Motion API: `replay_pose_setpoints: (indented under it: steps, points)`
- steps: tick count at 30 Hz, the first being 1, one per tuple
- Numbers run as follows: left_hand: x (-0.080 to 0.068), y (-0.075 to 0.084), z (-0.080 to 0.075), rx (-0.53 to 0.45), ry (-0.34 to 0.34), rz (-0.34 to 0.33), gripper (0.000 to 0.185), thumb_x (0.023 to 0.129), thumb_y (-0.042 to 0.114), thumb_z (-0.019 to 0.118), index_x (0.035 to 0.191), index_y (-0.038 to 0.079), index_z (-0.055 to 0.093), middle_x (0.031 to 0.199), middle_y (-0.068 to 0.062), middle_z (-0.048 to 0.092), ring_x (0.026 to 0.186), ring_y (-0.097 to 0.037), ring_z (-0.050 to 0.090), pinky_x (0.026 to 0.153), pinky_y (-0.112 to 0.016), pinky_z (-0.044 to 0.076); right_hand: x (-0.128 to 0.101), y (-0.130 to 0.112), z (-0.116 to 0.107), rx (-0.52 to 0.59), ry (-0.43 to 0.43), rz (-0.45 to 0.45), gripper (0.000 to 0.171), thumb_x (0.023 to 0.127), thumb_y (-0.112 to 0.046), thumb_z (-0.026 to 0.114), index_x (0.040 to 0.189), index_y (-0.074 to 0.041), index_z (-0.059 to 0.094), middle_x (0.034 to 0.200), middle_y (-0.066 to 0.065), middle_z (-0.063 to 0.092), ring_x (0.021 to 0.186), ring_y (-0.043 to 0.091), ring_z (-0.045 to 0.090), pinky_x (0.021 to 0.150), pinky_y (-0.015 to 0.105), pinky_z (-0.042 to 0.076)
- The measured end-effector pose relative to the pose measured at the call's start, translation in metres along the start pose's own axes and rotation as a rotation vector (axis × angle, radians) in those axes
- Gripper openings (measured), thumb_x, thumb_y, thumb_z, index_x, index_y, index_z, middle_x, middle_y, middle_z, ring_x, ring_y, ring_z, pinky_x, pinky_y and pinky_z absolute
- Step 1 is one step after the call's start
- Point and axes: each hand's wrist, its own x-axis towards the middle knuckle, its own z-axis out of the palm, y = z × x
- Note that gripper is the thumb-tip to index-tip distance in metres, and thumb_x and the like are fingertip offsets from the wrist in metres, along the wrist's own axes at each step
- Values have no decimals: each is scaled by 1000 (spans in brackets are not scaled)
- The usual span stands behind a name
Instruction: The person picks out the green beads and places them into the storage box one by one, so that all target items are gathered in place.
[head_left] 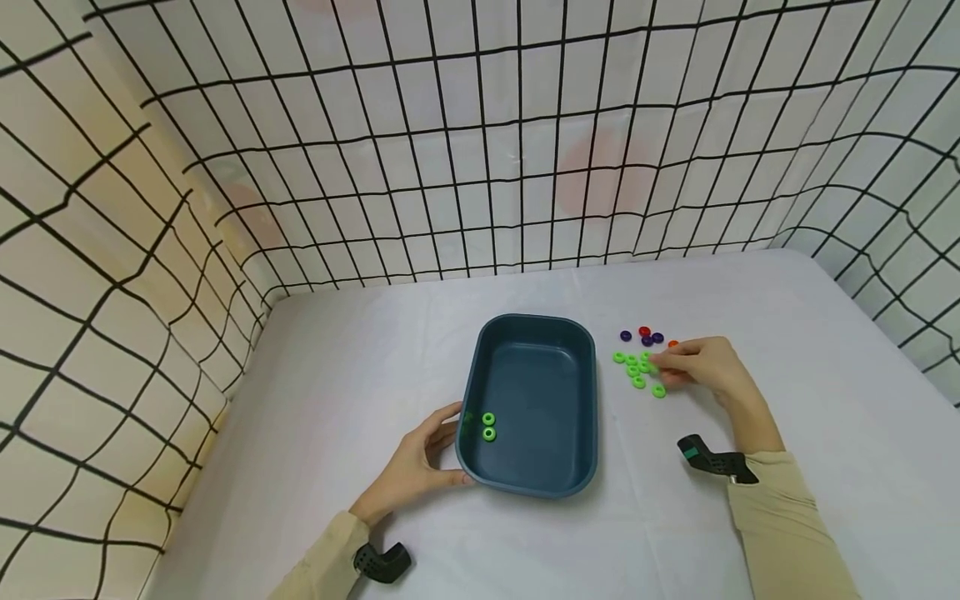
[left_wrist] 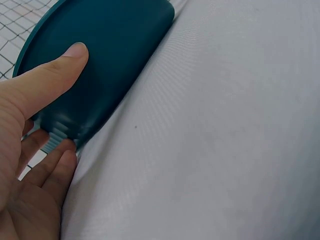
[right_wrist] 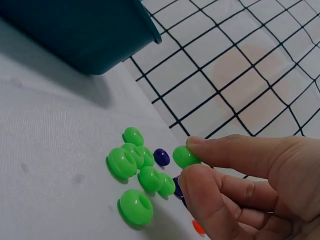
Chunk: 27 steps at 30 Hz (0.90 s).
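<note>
A dark teal rectangular tray (head_left: 540, 392) stands on the white cloth, with two green ring beads (head_left: 493, 417) lying inside near its left wall. My left hand (head_left: 420, 458) holds the tray's near left corner, thumb against the near wall and fingers along the left side. To the tray's right, my right hand (head_left: 701, 367) pinches one green ring bead (right_wrist: 185, 157) between thumb and index finger, above a loose cluster of green ring beads (right_wrist: 136, 206). Behind that cluster lie several dark purple beads (head_left: 626, 336) and a red bead (head_left: 644, 331). An orange bead (head_left: 673, 343) is partly hidden by the right hand.
A white cloth (head_left: 337, 367) covers the work surface. Black wire mesh (head_left: 517, 179) rises along the back and both sides. Dark wrist devices (head_left: 382, 563) sit at both sleeves.
</note>
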Motion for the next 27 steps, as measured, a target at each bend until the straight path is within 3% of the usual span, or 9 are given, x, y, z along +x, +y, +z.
replay_pose_setpoints:
  steps: [7,15,23,27]
  points:
    - [0,0,1,6,-4,-2,94,73,12,88,152,14,37,152,-10,44,136,-32,48,112,-26,41,2,-13,4,38,-11,-11,50,92,-27,72,116,15,61,73,-10,70,66,2,68,68,15,56]
    - [-1,-1,1,-3,-3,-6,94,73,11,88,152,15,37,151,-10,45,135,-31,48,111,-25,41,9,-66,22,64,-32,-112,49,91,-27,73,116,14,63,75,-7,71,65,3,69,70,18,59]
    - [0,0,0,-2,-5,6,93,74,11,88,152,16,37,152,-10,44,136,-31,48,112,-27,41,19,-135,76,-87,-167,-230,28,88,-19,76,101,6,73,84,15,74,72,23,74,74,35,62]
    - [0,-2,-1,6,-7,20,92,74,10,87,151,14,37,153,-12,43,135,-33,48,112,-29,42,24,-154,115,-253,-273,-275,17,88,-17,76,91,0,77,77,12,74,66,19,73,74,35,62]
